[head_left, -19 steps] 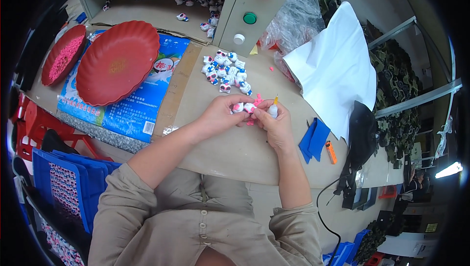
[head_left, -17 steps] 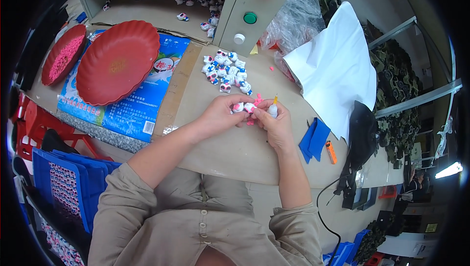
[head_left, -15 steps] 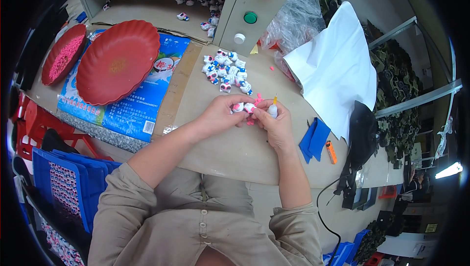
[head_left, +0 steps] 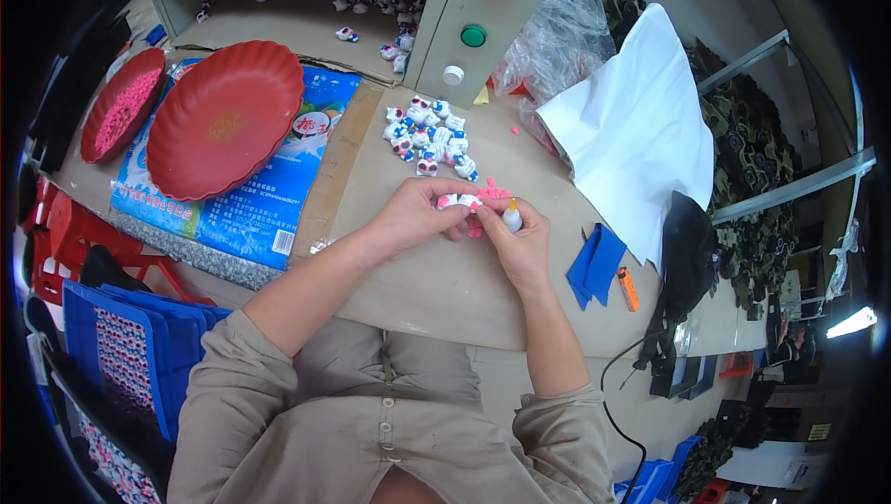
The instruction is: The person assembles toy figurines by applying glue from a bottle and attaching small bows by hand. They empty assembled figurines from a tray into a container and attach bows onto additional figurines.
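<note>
Just above the surface (head_left: pixel 418 295), the left forearm is slanting inward, the right standing steeper. The left hand (head_left: pixel 408 216) is clamping its grip on a white-and-pink figurine (head_left: pixel 457 200), whose long axis is running roughly crosswise. The figurine is lying just left of the white bottle (head_left: pixel 511 219), which the right hand's (head_left: pixel 522 249) grip is holding nozzle-up; whether those fingertips are also touching the figurine, I cannot tell. Beyond, pink pieces (head_left: pixel 492 189), then piled figurines (head_left: pixel 427 137), are resting.

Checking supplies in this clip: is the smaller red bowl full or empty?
Not empty: the smaller red bowl holds pink pieces across much of its inside; their depth cannot be told.
</note>
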`<state>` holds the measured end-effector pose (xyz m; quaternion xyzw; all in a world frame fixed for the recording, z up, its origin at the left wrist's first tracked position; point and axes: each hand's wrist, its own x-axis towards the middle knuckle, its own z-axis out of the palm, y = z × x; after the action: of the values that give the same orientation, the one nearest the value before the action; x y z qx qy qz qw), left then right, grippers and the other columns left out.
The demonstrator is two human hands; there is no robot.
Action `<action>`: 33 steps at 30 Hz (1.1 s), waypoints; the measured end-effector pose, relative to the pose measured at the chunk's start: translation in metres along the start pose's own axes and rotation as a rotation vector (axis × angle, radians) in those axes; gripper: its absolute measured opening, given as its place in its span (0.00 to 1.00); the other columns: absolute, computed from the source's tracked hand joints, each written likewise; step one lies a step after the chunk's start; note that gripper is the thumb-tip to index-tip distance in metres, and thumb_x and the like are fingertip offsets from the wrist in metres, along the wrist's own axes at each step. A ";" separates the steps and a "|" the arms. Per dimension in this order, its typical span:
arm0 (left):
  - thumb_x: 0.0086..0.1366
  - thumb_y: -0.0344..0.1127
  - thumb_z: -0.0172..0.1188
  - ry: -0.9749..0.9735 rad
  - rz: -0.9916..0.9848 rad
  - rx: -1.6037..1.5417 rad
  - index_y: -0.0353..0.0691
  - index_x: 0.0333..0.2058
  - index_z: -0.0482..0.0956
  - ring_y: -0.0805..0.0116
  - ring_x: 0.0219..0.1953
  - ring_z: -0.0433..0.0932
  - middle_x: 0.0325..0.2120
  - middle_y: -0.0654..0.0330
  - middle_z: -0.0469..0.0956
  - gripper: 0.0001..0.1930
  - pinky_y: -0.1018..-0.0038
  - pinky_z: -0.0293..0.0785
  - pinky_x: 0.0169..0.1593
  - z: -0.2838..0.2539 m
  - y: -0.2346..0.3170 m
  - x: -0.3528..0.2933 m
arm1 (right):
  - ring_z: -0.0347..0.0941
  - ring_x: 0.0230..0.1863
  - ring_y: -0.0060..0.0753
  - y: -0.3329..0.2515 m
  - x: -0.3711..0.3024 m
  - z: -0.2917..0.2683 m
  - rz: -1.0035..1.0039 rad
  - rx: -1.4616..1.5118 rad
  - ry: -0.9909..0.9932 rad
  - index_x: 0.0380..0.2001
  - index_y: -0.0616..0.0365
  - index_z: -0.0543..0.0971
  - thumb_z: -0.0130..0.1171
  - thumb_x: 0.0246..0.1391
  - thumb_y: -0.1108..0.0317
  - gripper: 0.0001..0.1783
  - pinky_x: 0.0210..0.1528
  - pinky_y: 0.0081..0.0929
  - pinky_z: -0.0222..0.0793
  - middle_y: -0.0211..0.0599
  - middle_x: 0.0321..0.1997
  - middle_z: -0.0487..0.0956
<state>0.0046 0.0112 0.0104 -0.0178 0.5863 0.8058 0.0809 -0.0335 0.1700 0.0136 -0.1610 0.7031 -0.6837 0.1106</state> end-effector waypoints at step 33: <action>0.52 0.28 0.57 0.696 0.553 0.601 0.38 0.39 0.74 0.76 0.29 0.72 0.29 0.64 0.73 0.13 0.80 0.70 0.32 -0.034 0.064 -0.033 | 0.63 0.21 0.14 -0.015 0.001 -0.010 0.072 0.101 0.138 0.34 0.58 0.67 0.56 0.45 0.70 0.12 0.25 0.13 0.63 0.25 0.23 0.68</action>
<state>0.0251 -0.0439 0.0636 -0.1048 0.7662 0.5400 -0.3321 -0.0367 0.1790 0.0286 -0.0822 0.6790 -0.7234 0.0943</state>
